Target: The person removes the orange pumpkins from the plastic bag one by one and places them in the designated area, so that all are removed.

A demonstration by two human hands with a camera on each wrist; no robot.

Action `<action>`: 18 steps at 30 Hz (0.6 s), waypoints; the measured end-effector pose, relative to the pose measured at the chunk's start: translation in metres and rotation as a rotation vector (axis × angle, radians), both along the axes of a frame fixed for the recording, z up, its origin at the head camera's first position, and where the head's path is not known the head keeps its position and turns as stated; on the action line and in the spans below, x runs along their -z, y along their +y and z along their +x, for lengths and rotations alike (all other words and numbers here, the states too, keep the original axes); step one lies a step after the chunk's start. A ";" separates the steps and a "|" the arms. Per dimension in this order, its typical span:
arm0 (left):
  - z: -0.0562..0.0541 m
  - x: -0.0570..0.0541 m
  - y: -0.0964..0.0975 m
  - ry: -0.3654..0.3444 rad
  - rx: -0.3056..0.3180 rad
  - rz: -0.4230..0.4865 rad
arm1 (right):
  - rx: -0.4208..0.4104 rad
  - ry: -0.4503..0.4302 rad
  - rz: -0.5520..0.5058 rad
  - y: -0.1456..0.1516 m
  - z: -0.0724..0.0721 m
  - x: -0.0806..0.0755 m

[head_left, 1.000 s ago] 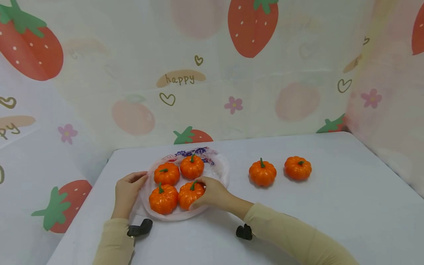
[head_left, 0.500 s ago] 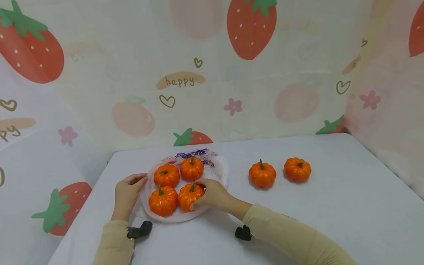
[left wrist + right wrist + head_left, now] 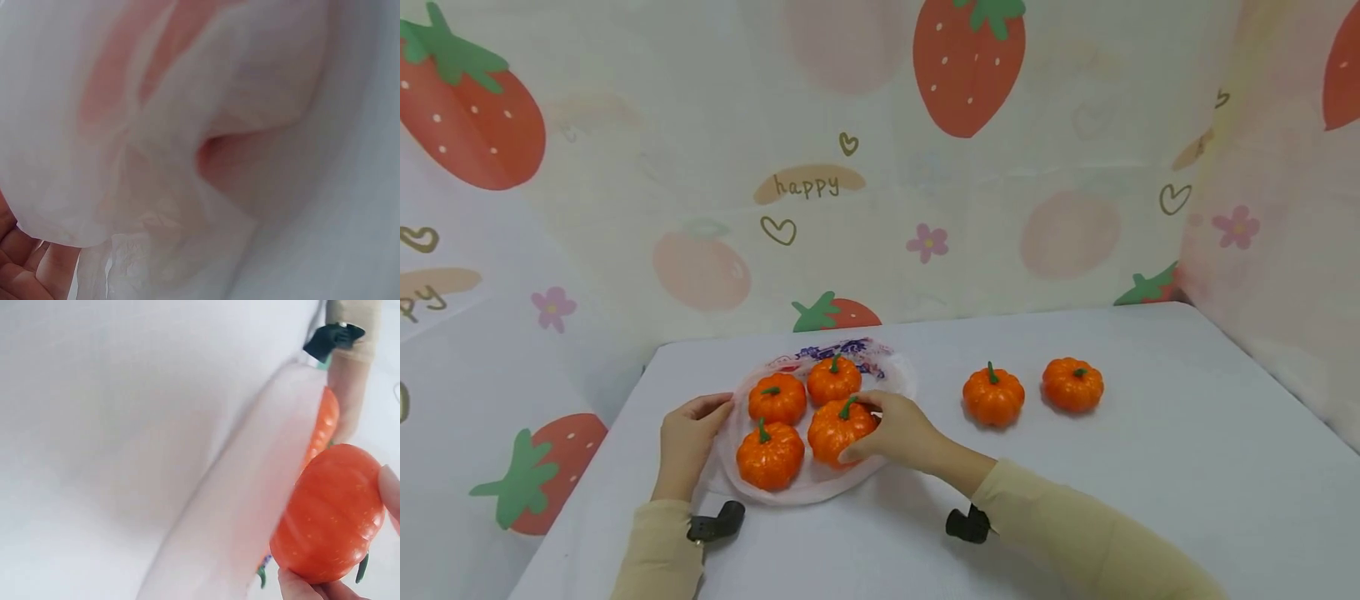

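Observation:
A white translucent plastic bag with blue and red print lies with its mouth spread wide on the table. Three small orange pumpkins sit inside: front left, back left and back right. My left hand pinches the bag's left rim; in the left wrist view the plastic covers much of the picture, with part of the hand at lower left. Thumb and fingers of my right hand grip another pumpkin with a green stem, over the bag's front right edge.
Two more orange pumpkins stand on the white table right of the bag, a nearer one and a farther one. A strawberry-print cloth hangs behind the table and along both sides.
My right hand has raised its pumpkin slightly and shifted it right, apart from the front-left pumpkin. My left hand keeps its place on the bag's rim.

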State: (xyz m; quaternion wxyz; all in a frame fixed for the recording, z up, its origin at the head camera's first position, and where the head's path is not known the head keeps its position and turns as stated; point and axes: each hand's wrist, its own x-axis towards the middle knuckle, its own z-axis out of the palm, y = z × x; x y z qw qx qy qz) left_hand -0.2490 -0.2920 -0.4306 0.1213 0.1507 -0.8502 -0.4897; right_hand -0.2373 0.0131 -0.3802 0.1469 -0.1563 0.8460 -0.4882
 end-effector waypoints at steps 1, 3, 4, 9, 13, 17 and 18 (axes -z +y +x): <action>0.000 0.000 0.000 0.004 0.002 0.000 | 0.006 -0.003 -0.008 0.003 0.001 -0.002; 0.000 0.001 0.000 0.008 0.007 -0.002 | 0.023 -0.012 -0.015 0.011 0.001 -0.004; 0.000 0.001 0.000 0.008 0.009 -0.001 | 0.033 -0.013 -0.018 0.015 0.002 -0.005; 0.000 0.003 0.001 0.005 0.000 0.008 | 0.076 -0.013 -0.030 0.035 0.007 -0.009; 0.000 0.004 0.002 0.006 0.009 0.010 | 0.106 -0.011 -0.061 0.051 0.015 -0.014; -0.001 0.002 0.001 0.006 -0.001 -0.006 | 0.110 -0.002 -0.069 0.063 0.018 -0.019; -0.001 0.001 0.001 0.008 -0.003 -0.009 | 0.109 -0.004 -0.071 0.066 0.018 -0.021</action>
